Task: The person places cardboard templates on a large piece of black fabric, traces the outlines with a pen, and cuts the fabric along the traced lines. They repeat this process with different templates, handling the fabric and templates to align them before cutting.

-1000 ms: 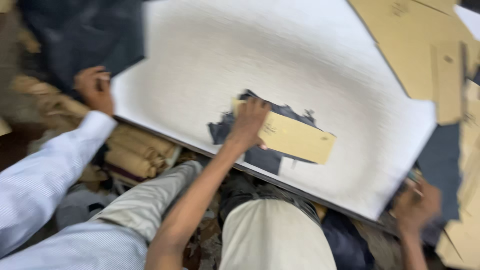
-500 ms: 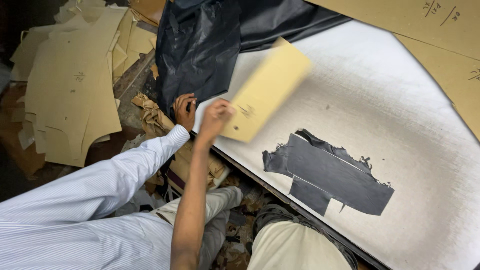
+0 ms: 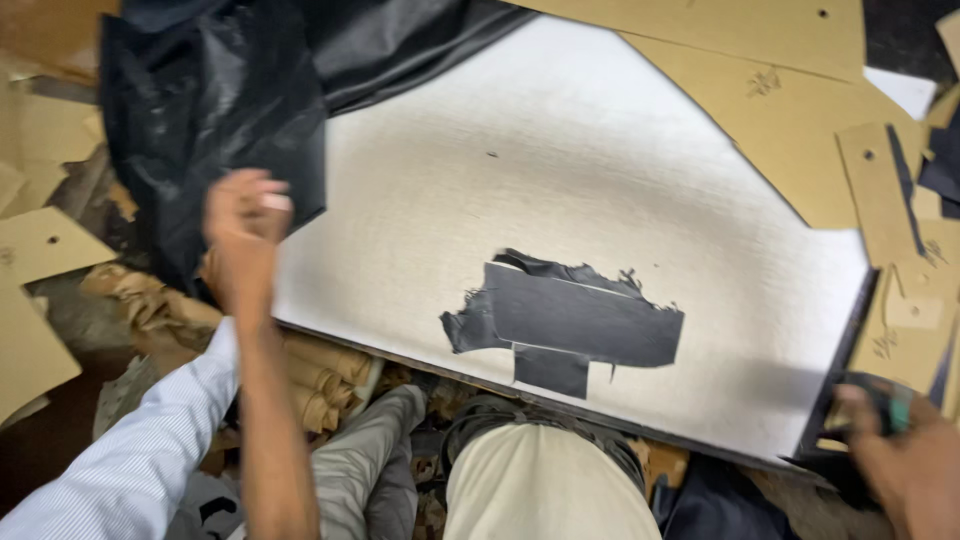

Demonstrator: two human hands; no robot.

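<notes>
Two hands | left hand (image 3: 243, 225) blurred — grip unclear, by black fabric (image 3: 215, 110) | right hand (image 3: 905, 465) cut off, clutching dark object (image 3: 880, 405)

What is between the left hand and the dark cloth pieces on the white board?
Between left hand and cloth pieces lies only bare white board, in the head view.

Bare left forearm, no sleeve, ending in left hand (image 3: 245, 225). Bare right hand (image 3: 905, 465) at the lower right corner, also unsleeved. Cream shirt (image 3: 545, 490) over the belly below.
</notes>
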